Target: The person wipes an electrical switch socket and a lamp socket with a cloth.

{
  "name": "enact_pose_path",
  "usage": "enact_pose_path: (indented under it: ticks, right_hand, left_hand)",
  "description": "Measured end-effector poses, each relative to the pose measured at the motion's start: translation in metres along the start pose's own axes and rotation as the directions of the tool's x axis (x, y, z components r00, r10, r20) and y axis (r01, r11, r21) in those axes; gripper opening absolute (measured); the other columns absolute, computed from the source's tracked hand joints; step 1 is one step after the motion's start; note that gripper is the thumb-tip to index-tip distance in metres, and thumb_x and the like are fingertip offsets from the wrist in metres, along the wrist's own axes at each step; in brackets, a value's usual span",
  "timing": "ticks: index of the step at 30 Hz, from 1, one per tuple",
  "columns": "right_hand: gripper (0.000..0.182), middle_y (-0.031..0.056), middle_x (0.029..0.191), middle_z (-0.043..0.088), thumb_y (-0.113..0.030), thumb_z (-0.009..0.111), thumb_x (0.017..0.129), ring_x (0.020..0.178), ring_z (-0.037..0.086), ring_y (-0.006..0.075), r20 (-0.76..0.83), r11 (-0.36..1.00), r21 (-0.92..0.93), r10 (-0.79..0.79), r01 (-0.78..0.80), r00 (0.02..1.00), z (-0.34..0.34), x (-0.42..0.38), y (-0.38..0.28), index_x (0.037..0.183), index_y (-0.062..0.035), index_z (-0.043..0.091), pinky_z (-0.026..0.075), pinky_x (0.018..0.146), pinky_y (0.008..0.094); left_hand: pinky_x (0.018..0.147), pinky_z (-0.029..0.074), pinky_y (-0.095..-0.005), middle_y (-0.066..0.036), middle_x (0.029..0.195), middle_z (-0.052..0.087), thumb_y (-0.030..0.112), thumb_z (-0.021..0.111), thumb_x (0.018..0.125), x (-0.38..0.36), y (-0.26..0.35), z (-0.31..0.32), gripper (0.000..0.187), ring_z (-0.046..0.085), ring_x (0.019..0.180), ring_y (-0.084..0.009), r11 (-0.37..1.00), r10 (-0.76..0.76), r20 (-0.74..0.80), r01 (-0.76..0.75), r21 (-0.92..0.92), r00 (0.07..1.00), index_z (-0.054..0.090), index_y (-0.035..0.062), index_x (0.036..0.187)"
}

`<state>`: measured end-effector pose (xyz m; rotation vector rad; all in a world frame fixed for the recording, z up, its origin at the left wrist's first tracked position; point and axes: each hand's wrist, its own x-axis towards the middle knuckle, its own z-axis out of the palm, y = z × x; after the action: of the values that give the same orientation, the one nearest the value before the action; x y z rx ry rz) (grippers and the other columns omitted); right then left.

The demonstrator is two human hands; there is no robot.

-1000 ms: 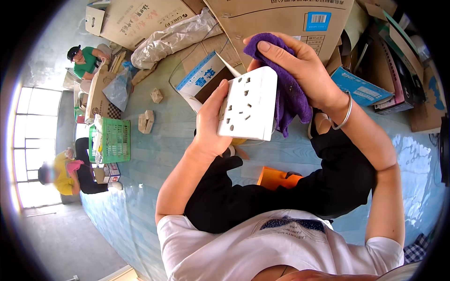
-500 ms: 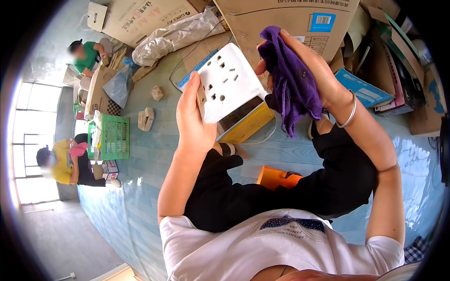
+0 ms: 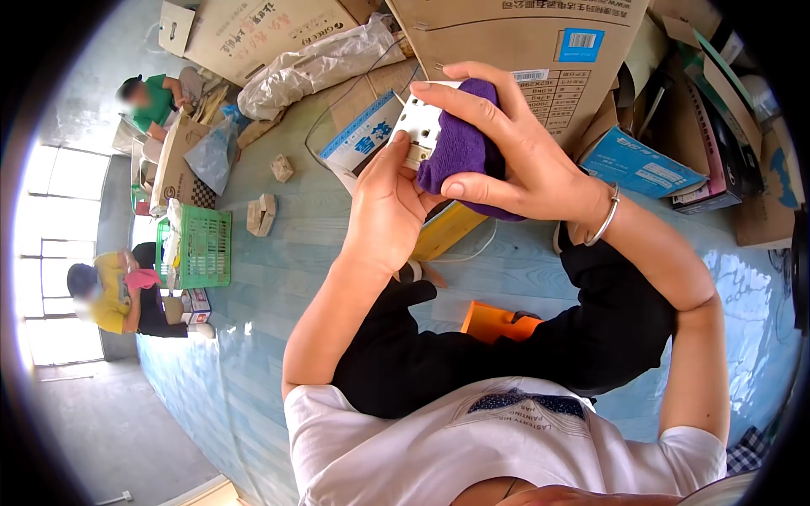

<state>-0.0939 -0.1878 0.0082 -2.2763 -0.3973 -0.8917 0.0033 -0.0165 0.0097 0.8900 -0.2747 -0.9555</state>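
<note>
The left hand (image 3: pixel 380 211) grips a white multi-outlet socket block (image 3: pixel 409 126) by its near edge, thumb on the outlet face, while the right hand (image 3: pixel 523 148) curls around a purple cloth (image 3: pixel 460 152) that covers much of the block. Both things are held up above the blue floor (image 3: pixel 287 329), between the person and a large cardboard carton (image 3: pixel 481 38). The step in hand looks like wiping the casing; the next move would seem to call for a steady left grip and light cloth pressure around the outlet holes.
</note>
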Motion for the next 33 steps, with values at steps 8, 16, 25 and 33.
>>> enact_pose_path:
  ticks: [8,16,25,33]
  right_hand:
    - [0.052,0.0076,0.119,0.055,-0.027,0.074,0.085,0.112,0.053,0.0192,0.005,0.908,0.338,0.262,-0.248,0.965,-0.007,0.003,0.014,0.127,-0.0054,0.053,0.042,0.097,0.0315]
    - [0.034,0.0061,0.093,0.066,-0.025,0.064,0.093,0.079,0.062,0.0081,-0.212,0.676,0.648,0.603,-0.352,0.769,-0.013,0.005,0.029,0.115,0.0009,0.058,0.052,0.069,0.0224]
    - [0.038,0.0029,0.085,0.062,-0.037,0.054,0.098,0.069,0.062,0.0095,0.065,0.305,0.84,0.764,-0.448,0.641,-0.016,0.006,0.011,0.116,-0.003,0.054,0.052,0.059,0.0235]
    - [0.042,0.0071,0.112,0.064,-0.035,0.043,0.102,0.097,0.064,0.013,0.154,0.192,0.871,0.768,-0.453,0.622,-0.018,0.004,0.015,0.123,-0.0014,0.058,0.052,0.083,0.0272]
  left_hand:
    - [0.061,0.051,-0.0275,-0.007,0.098,0.069,0.029,0.049,0.101,-0.001,-0.002,-0.008,0.029,0.067,0.083,-0.0186,0.996,-0.082,-0.019,0.082,0.018,0.996,0.056,0.0044,0.113]
    - [0.063,0.05,-0.0306,-0.018,0.098,0.067,0.03,0.042,0.102,0.003,-0.003,-0.008,0.037,0.065,0.075,-0.0217,0.991,-0.124,0.013,0.124,-0.049,0.992,0.052,-0.0001,0.121]
    - [0.067,0.051,-0.0321,-0.016,0.108,0.066,0.03,0.039,0.102,0.0,0.002,-0.014,0.04,0.066,0.085,-0.0225,0.995,-0.028,0.151,0.042,-0.093,0.988,0.047,0.0012,0.128]
    - [0.072,0.052,-0.0291,-0.009,0.109,0.064,0.031,0.053,0.096,-0.007,0.003,0.0,0.041,0.065,0.093,-0.0175,0.953,0.173,-0.02,-0.163,0.256,0.985,0.046,0.0062,0.128]
